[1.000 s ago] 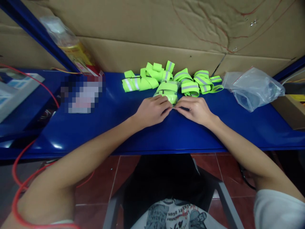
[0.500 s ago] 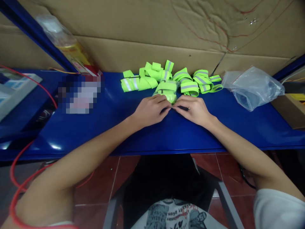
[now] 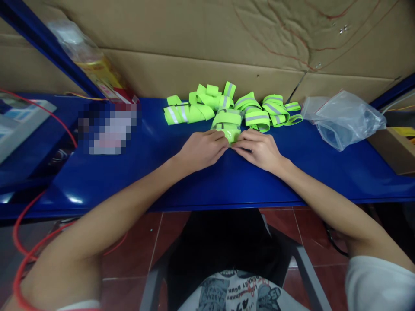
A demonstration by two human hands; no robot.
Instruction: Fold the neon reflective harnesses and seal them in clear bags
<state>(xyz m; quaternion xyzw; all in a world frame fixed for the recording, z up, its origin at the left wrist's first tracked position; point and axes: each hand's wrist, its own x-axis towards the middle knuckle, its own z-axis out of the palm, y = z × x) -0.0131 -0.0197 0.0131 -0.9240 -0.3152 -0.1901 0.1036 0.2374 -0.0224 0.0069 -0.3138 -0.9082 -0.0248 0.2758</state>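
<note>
The left hand point(image 3: 202, 150) and right hand point(image 3: 259, 149) are meeting mid-surface, each pinching in a fingertip grip the near edge of a clear packet point(image 3: 228, 123) of neon reflective bands. The packet is lying on the blue surface point(image 3: 227, 185), touching the loose band pile point(image 3: 207, 101) behind it. The slick film could be slipping from so small a pinch, or the packet could be nudging the pile. Open room is lying toward the near edge. A cardboard wall point(image 3: 194, 73) is closing the back, and clear plastic bags point(image 3: 343, 119) are sitting to the right.
</note>
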